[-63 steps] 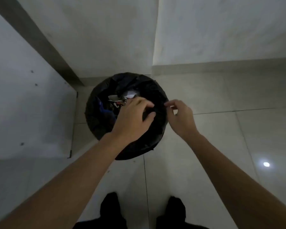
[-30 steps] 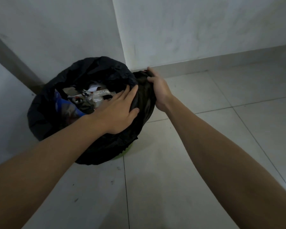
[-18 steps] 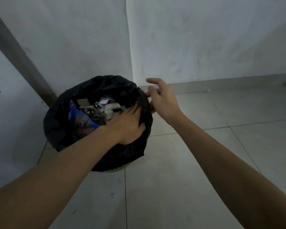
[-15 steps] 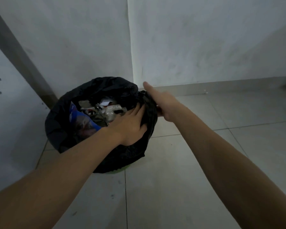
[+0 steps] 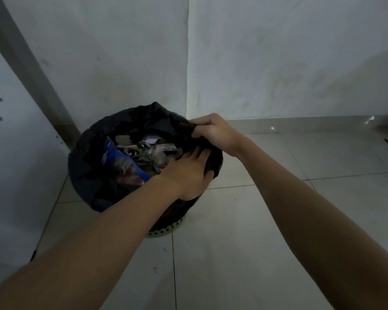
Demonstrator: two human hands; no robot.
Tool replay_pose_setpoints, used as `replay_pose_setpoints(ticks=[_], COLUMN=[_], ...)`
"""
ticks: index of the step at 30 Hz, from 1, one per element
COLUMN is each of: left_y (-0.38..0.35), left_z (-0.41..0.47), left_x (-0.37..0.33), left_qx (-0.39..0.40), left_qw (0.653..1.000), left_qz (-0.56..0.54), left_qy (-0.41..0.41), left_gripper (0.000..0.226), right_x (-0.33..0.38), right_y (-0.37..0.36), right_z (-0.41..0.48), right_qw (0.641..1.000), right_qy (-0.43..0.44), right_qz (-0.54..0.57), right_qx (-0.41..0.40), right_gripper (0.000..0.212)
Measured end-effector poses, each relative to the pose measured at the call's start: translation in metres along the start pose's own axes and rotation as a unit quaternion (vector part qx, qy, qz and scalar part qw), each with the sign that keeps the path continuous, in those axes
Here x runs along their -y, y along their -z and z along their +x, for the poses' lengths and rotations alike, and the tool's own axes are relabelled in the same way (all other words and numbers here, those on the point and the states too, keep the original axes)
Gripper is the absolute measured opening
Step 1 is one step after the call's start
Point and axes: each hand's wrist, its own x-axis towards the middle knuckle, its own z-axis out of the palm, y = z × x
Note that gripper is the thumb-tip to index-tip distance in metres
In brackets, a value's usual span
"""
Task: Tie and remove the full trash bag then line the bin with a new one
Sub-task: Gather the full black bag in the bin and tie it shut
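The black plastic trash bag [image 5: 92, 175], filled with mixed refuse, is seated in a green perforated bin [image 5: 168, 230] in the wall corner. Its right rim is gripped by the right hand [image 5: 213, 130]; the left hand [image 5: 188, 173] is laid flat, apparently pressing the near rim.

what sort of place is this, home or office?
Probably a plain indoor room corner, perhaps domestic: bare white walls meeting at a corner, tiled floor with skirting, and a small green bin lined with a black trash bag.
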Motion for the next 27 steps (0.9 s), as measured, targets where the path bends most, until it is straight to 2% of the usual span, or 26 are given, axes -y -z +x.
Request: replay_pose_setpoints(ticks=[3, 5, 7, 9, 11, 12, 14, 17, 20, 22, 24, 26, 27], left_y=[-0.004, -0.006, -0.006, -0.006, -0.007, -0.008, -0.007, -0.004, 0.011, 0.031, 0.052, 0.068, 0.074], left_z=[0.002, 0.003, 0.002, 0.0, 0.0, 0.0, -0.003, -0.006, -0.009, -0.009, -0.005, 0.009, 0.018], left_x=[0.004, 0.005, 0.004, 0.003, 0.002, 0.002, 0.0, -0.004, -0.002, 0.004, 0.014, 0.031, 0.041], left_qx=[-0.027, -0.037, -0.077, -0.129, -0.157, -0.168, -0.187, -0.177, -0.128, -0.128, -0.186, -0.264, -0.269], left_qw=[0.999, 0.998, 0.994, 0.989, 0.987, 0.986, 0.982, 0.984, 0.991, 0.991, 0.981, 0.964, 0.963], left_qz=[-0.025, -0.041, -0.073, -0.069, -0.011, 0.006, 0.015, 0.021, -0.013, -0.024, -0.02, -0.019, -0.002], left_qy=[-0.006, -0.005, 0.001, -0.003, -0.008, -0.003, 0.007, 0.012, 0.02, 0.03, 0.052, 0.02, -0.005], left_gripper=[0.071, 0.07, 0.061, 0.05, 0.049, 0.048, 0.046, 0.044, 0.038, 0.035, 0.041, 0.029, 0.021], right_x=[-0.007, -0.006, 0.0, 0.007, 0.009, 0.008, 0.003, -0.005, -0.008, -0.012, -0.019, -0.02, -0.018], right_y=[0.014, 0.013, 0.006, 0.003, 0.008, 0.012, 0.019, 0.022, 0.014, 0.007, 0.002, -0.004, -0.006], right_z=[-0.008, -0.014, -0.027, -0.044, -0.058, -0.062, -0.062, -0.048, -0.039, -0.037, -0.037, -0.036, -0.036], right_qw=[0.987, 0.985, 0.991, 0.996, 0.998, 0.996, 0.994, 0.979, 0.983, 0.987, 0.982, 0.978, 0.977], right_qy=[-0.001, 0.005, 0.031, 0.009, -0.063, -0.089, -0.102, -0.042, -0.03, -0.013, 0.006, 0.003, -0.002], right_qz=[0.105, 0.07, -0.024, -0.075, -0.018, 0.005, -0.04, -0.191, -0.17, -0.156, -0.184, -0.201, -0.208], right_qx=[-0.124, -0.16, -0.131, -0.057, 0.014, 0.02, -0.005, -0.065, -0.058, -0.044, -0.052, -0.054, -0.053], right_gripper=[0.024, 0.019, 0.018, 0.019, 0.026, 0.031, 0.031, 0.01, 0.031, 0.032, 0.034, 0.039, 0.042])
